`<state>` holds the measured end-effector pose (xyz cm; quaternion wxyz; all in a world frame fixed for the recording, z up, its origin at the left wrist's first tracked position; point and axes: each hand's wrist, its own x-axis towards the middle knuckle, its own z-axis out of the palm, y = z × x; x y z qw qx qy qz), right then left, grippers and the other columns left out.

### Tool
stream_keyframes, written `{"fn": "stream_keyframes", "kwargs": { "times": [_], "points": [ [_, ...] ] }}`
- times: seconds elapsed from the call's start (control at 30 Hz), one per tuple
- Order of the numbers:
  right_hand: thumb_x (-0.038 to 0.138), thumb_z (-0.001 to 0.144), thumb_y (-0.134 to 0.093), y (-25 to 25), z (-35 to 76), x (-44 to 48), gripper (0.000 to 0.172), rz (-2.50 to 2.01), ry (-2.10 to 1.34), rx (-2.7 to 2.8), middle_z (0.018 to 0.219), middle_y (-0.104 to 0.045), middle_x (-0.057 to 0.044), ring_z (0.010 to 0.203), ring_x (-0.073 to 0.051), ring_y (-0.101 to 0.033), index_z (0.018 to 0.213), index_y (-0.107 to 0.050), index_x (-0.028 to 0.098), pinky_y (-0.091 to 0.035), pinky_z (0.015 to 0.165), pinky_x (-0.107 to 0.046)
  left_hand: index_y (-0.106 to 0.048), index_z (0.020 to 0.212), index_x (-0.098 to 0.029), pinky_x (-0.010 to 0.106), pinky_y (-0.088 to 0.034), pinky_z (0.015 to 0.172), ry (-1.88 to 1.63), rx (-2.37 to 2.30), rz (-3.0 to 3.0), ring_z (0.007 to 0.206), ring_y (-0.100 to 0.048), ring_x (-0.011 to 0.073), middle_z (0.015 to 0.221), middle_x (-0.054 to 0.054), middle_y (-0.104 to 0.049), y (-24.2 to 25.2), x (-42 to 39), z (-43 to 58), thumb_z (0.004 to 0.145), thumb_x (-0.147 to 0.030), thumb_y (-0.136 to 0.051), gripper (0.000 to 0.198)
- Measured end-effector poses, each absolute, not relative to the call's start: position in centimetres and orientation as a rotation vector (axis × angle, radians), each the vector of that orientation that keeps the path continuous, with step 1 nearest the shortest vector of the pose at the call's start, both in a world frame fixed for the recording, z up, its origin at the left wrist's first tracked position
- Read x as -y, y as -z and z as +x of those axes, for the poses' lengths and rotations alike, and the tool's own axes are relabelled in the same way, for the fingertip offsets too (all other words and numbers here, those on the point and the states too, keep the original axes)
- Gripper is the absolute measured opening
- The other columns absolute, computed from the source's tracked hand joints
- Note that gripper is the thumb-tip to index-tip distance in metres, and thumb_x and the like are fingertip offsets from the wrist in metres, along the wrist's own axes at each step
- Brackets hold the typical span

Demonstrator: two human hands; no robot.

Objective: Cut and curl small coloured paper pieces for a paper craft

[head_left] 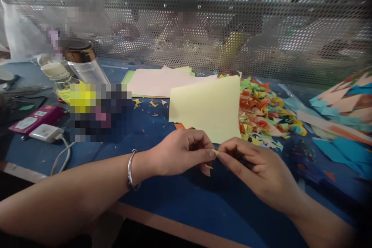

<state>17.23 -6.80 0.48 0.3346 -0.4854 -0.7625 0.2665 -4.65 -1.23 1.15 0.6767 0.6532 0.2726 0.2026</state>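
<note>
My left hand point(186, 151), with a silver bangle at the wrist, pinches a small pale-yellow paper piece point(215, 152). The fingertips of my right hand point(252, 162) close on the same piece from the other side. Below the left fingers a small pinkish paper scrap point(206, 170) shows. Just beyond both hands a pale-yellow paper sheet point(205, 108) stands bent up from the table. Behind and to the right of it lies a heap of small folded paper pieces point(258, 104) in orange, green, yellow and peach.
A stack of coloured sheets point(151, 81) lies at the back. Left are a clear bottle point(87, 64), a magenta box point(37, 118) and a white charger point(46, 132) with a cable. At right stand a layered paper form point(348, 100) and blue paper point(345, 155). A perforated metal screen point(203, 42) closes off the rear.
</note>
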Motion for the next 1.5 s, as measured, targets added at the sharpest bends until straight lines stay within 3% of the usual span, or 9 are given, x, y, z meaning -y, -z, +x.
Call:
{"fn": "stream_keyframes", "kwargs": {
  "times": [0.23,0.43,0.8,1.07,1.2,1.33,1.5],
  "points": [
    [0.038,0.097,-0.063,-0.6,17.9,6.3,0.019,-1.404,-0.441,1.859,0.061,-0.062,0.003,0.050,-0.011,-0.054,0.085,-0.069,0.024,-0.044,0.048,-0.021,-0.060,0.086,-0.017,0.020,-0.043,0.057,-0.673,-0.719,1.290,0.066,-0.058,0.0070,0.079,0.001,-0.067,-1.0,0.8,-4.2,0.091,-0.037,-0.071,0.023],
    [0.044,0.097,-0.061,-0.2,19.7,5.4,0.026,-1.576,-0.514,2.005,0.065,-0.067,0.000,0.050,-0.013,-0.055,0.083,-0.068,0.023,-0.043,0.045,-0.024,-0.059,0.087,-0.017,0.024,-0.050,0.068,-0.877,-0.704,1.318,0.068,-0.058,0.0080,0.081,0.001,-0.066,-0.6,0.3,-4.4,0.094,-0.037,-0.068,0.023],
    [0.035,0.092,-0.063,0.3,20.6,5.1,0.014,-1.635,-0.464,2.301,0.067,-0.067,-0.001,0.054,-0.017,-0.059,0.085,-0.069,0.024,-0.040,0.050,-0.029,-0.059,0.083,-0.017,0.023,-0.051,0.067,-0.921,-0.766,1.215,0.065,-0.059,0.0076,0.077,0.000,-0.065,-0.9,0.3,-4.3,0.091,-0.029,-0.068,0.017],
    [0.046,0.094,-0.064,0.6,21.1,5.3,0.024,-1.599,-0.422,2.353,0.078,-0.069,-0.005,0.061,-0.018,-0.061,0.086,-0.070,0.024,-0.044,0.054,-0.030,-0.059,0.084,-0.017,0.021,-0.047,0.063,-0.929,-0.753,1.230,0.068,-0.060,0.0073,0.076,-0.001,-0.063,-0.6,0.1,-4.3,0.092,-0.031,-0.069,0.019],
    [0.039,0.092,-0.063,0.4,20.8,5.4,0.018,-1.564,-0.444,2.395,0.077,-0.068,-0.004,0.057,-0.017,-0.059,0.083,-0.069,0.024,-0.044,0.053,-0.030,-0.059,0.084,-0.017,0.022,-0.046,0.063,-0.918,-0.760,1.198,0.068,-0.060,0.0077,0.077,-0.002,-0.062,-0.6,-0.1,-4.3,0.091,-0.030,-0.070,0.017],
    [0.032,0.087,-0.062,0.1,20.7,5.3,0.013,-1.557,-0.426,2.417,0.078,-0.067,-0.006,0.066,-0.020,-0.062,0.079,-0.067,0.024,-0.049,0.060,-0.033,-0.059,0.083,-0.018,0.022,-0.046,0.063,-0.899,-0.764,1.161,0.069,-0.061,0.0083,0.077,-0.001,-0.063,-0.5,-0.1,-4.3,0.088,-0.032,-0.073,0.020],
    [0.032,0.084,-0.062,-0.4,20.6,5.2,0.015,-1.516,-0.451,2.413,0.075,-0.065,-0.006,0.067,-0.021,-0.060,0.071,-0.063,0.024,-0.049,0.061,-0.034,-0.060,0.082,-0.018,0.024,-0.047,0.066,-0.890,-0.763,1.098,0.074,-0.063,0.0100,0.079,0.000,-0.064,-0.5,-0.2,-4.3,0.086,-0.032,-0.074,0.020]
  ]
}}
